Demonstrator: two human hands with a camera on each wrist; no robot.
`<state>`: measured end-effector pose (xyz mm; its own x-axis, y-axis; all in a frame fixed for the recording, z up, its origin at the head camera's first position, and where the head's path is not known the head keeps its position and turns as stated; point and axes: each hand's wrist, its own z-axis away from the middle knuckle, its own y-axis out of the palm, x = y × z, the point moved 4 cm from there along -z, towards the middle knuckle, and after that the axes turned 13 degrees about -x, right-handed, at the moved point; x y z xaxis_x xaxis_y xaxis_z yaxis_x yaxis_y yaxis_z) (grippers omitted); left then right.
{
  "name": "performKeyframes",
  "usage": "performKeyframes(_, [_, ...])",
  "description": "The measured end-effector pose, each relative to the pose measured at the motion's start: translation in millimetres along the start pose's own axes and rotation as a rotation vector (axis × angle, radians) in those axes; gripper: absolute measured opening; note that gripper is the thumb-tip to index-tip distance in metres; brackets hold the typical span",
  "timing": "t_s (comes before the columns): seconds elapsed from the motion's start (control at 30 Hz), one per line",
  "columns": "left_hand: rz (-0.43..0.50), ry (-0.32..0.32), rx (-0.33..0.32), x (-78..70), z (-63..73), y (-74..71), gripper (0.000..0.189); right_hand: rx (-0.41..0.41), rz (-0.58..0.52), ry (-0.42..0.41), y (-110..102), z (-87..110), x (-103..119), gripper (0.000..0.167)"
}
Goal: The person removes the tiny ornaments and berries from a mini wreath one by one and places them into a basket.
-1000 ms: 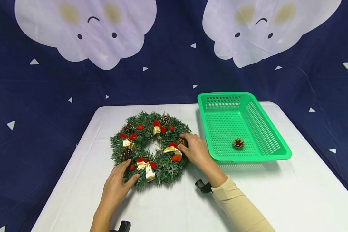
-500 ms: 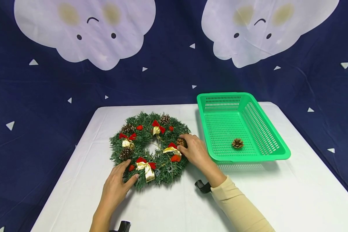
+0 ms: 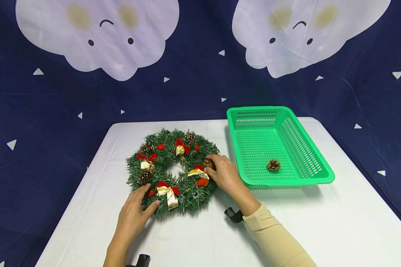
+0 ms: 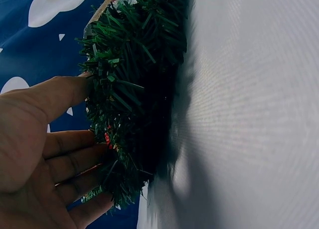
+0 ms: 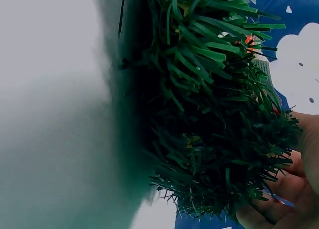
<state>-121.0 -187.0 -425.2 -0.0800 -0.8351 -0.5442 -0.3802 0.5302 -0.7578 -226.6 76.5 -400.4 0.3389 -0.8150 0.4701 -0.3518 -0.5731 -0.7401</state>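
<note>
A green wreath (image 3: 200,196) lies on the white table, decorated with red-and-gold bows, red berries and pine cones. At its right side my right hand (image 3: 225,174) pinches a brown pine cone (image 3: 208,163) between thumb and index finger, against the greenery. The fingers of my left hand (image 3: 133,209) rest relaxed on the near-left edge, close to another pine cone (image 3: 145,176) and a gold bow (image 3: 168,194). In the left wrist view, the fingertips touch the wreath's side foliage (image 4: 119,84). Foliage (image 5: 199,99) hides the held cone in the right wrist view.
To the right stands a green plastic basket (image 3: 240,163) with a single pine cone (image 3: 273,165) inside. A dark blue backdrop (image 3: 200,89) with white clouds hangs behind the white-covered table (image 3: 97,185).
</note>
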Motion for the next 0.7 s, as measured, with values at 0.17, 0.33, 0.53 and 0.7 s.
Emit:
performKeyframes(0.17, [0.000,0.005,-0.009,0.3,0.1,0.3,0.065,-0.017,-0.009,-0.006,-2,-0.7,1,0.038])
performKeyframes(0.33, [-0.001,0.004,-0.002,1.1,-0.3,0.8,0.065,-0.051,-0.022,-0.028,-4,-1.4,4,0.039])
performKeyframes(0.53, [0.005,-0.005,0.009,2.5,0.2,1.3,0.066,-0.084,-0.039,-0.048,-10,-2.4,9,0.040])
performKeyframes(0.7, [0.005,-0.005,0.005,2.8,0.0,1.7,0.066,-0.114,-0.076,-0.062,-17,-3.7,13,0.042])
